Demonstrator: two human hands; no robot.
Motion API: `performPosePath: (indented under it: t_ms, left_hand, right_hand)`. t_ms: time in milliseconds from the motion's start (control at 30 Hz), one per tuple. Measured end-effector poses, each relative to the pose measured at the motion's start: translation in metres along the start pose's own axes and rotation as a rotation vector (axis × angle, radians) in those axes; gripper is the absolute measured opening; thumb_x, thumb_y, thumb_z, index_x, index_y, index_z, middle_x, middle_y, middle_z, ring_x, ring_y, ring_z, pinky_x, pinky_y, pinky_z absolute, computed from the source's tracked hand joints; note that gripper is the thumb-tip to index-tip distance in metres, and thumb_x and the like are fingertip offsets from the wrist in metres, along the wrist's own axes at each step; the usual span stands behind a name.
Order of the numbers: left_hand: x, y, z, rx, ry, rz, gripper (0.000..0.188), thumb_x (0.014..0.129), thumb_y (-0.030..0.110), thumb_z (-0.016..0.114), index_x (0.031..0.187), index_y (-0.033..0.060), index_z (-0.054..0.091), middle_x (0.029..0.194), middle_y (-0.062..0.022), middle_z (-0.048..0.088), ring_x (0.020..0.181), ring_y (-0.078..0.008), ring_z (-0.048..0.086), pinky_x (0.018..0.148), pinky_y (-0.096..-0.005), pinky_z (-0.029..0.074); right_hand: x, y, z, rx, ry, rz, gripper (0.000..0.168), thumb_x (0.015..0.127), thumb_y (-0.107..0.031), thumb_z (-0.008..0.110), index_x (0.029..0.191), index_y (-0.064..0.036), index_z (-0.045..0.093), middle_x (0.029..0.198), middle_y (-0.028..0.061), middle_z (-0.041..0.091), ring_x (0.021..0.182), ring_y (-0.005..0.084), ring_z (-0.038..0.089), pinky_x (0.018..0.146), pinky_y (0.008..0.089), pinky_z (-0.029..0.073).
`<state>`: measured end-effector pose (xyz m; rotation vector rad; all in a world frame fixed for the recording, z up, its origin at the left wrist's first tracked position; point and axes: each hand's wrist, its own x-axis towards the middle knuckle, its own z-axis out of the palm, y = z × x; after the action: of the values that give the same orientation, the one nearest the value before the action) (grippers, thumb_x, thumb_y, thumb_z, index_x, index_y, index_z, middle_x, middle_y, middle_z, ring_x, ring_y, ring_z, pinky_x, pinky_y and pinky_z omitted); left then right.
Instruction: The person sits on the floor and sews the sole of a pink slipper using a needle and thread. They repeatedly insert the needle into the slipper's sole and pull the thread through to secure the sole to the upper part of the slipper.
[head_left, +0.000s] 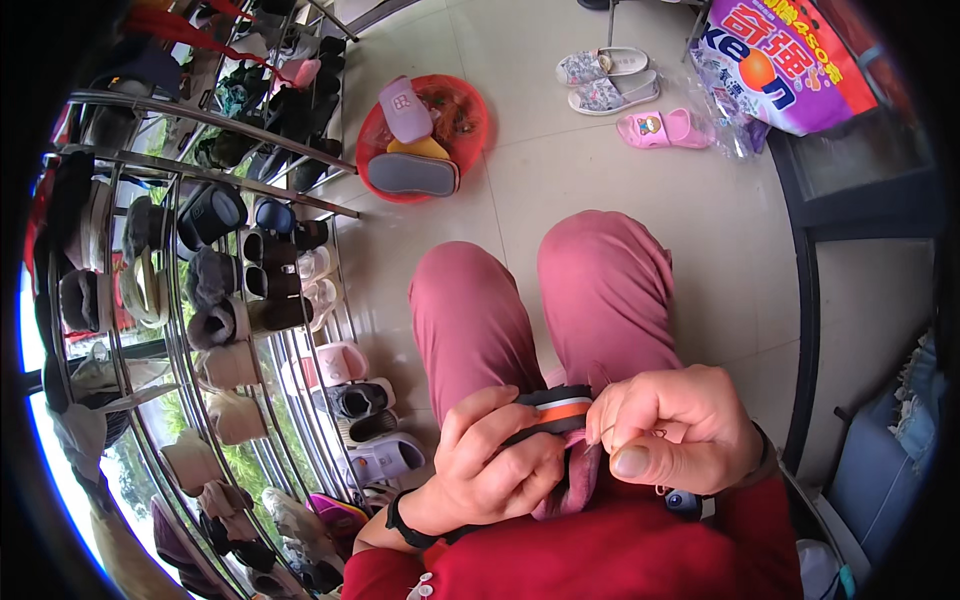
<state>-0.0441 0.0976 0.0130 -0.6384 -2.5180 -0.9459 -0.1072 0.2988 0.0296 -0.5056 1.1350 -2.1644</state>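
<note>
My left hand (499, 457) grips a shoe sole (559, 409) over my lap, its edge banded in black, white and orange. Pink fuzzy material (574, 487) hangs just below the sole and looks joined to it, though my fingers hide the join. At the sole's right end, my right hand (675, 427) pinches a fine dark thread (660, 433) between thumb and forefinger. Whether a needle is in that pinch is too small to tell. Both hands are close together, in front of my red top and above my pink-trousered knees (472, 315).
Metal shoe racks (225, 157) full of slippers and shoes line the left side. Ahead on the tiled floor stands a red basin (476, 142) holding soles and scraps. Patterned shoes (611, 79), a pink slipper (667, 129) and a Keon bag (787, 67) lie ahead right. A blue-grey seat (874, 480) is at right.
</note>
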Motion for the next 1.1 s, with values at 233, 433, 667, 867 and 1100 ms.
performPosePath:
  t_ms: [233, 433, 667, 867, 1100]
  left_hand:
    - [-0.001, -0.001, -0.004, 0.027, -0.022, 0.007, 0.024, 0.062, 0.011, 0.076, 0.084, 0.0081, 0.067, 0.096, -0.0102, 0.060, 0.086, -0.0305, 0.060, 0.074, -0.0356, 0.052]
    - [-0.004, -0.002, -0.005, 0.001, -0.016, -0.055, 0.027, 0.060, 0.007, 0.078, 0.085, 0.0088, 0.068, 0.097, -0.0101, 0.060, 0.087, -0.0298, 0.061, 0.073, -0.0351, 0.053]
    - [-0.009, -0.004, 0.000, -0.031, 0.031, -0.088, 0.028, 0.060, 0.007, 0.079, 0.085, 0.0094, 0.068, 0.097, -0.0094, 0.061, 0.088, -0.0299, 0.061, 0.073, -0.0347, 0.053]
    - [-0.008, -0.002, -0.002, -0.011, 0.038, -0.107, 0.029, 0.061, 0.007, 0.079, 0.086, 0.0090, 0.066, 0.095, -0.0092, 0.061, 0.089, -0.0298, 0.062, 0.073, -0.0344, 0.052]
    - [-0.001, 0.001, -0.001, -0.050, 0.070, -0.139, 0.027, 0.062, 0.008, 0.080, 0.085, 0.0080, 0.065, 0.093, -0.0093, 0.062, 0.084, -0.0270, 0.061, 0.074, -0.0360, 0.052]
  right_hand:
    - [0.015, 0.002, -0.011, -0.045, 0.057, 0.033, 0.018, 0.095, -0.015, 0.059, 0.086, 0.001, 0.056, 0.070, -0.0006, 0.056, 0.063, 0.0016, 0.050, 0.052, 0.0192, 0.040]
    - [0.020, -0.001, -0.007, 0.064, -0.003, 0.083, 0.018, 0.095, -0.014, 0.059, 0.086, 0.001, 0.055, 0.070, 0.0006, 0.057, 0.062, 0.0015, 0.048, 0.050, 0.0193, 0.039]
    - [0.042, -0.011, -0.006, -0.045, -0.006, 0.131, 0.021, 0.093, -0.017, 0.062, 0.082, 0.001, 0.057, 0.069, -0.0001, 0.055, 0.061, 0.0027, 0.043, 0.052, 0.0206, 0.034]
    - [0.052, -0.007, -0.013, -0.029, -0.066, 0.188, 0.024, 0.095, -0.020, 0.059, 0.087, 0.002, 0.059, 0.073, -0.0013, 0.058, 0.067, 0.0013, 0.048, 0.055, 0.0192, 0.040]
    - [0.051, -0.021, -0.003, -0.007, -0.063, 0.243, 0.021, 0.094, -0.017, 0.061, 0.083, 0.000, 0.057, 0.072, -0.0006, 0.058, 0.060, 0.0022, 0.047, 0.050, 0.0205, 0.037]
